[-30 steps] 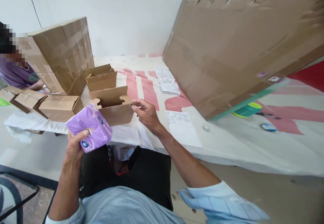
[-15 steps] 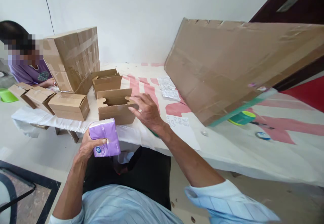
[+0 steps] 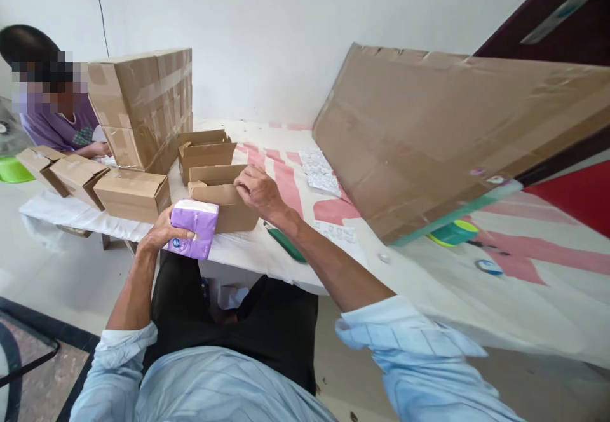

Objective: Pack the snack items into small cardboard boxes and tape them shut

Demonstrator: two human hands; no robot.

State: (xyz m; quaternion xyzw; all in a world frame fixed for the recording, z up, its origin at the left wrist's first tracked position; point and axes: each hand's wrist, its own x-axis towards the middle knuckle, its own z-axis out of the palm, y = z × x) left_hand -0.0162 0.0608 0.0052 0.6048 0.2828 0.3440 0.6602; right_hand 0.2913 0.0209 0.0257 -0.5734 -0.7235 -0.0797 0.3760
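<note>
Right now, the purple pack (image 3: 204, 238) looks blocky and soft-cornered, its shiny wrapper showing a whitish top face, a small blue emblem low by the thumb, and markings too small to read. It sits in the left hand (image 3: 157, 236), whose grip is closed around its left side with the thumb across the front, by the near edge of the tabletop (image 3: 429, 295), just before an open-topped carton (image 3: 233, 218). The right hand (image 3: 260, 192) has curled fingers at the carton's upper right rim; whether its grip pinches the cardboard, I cannot tell.
</note>
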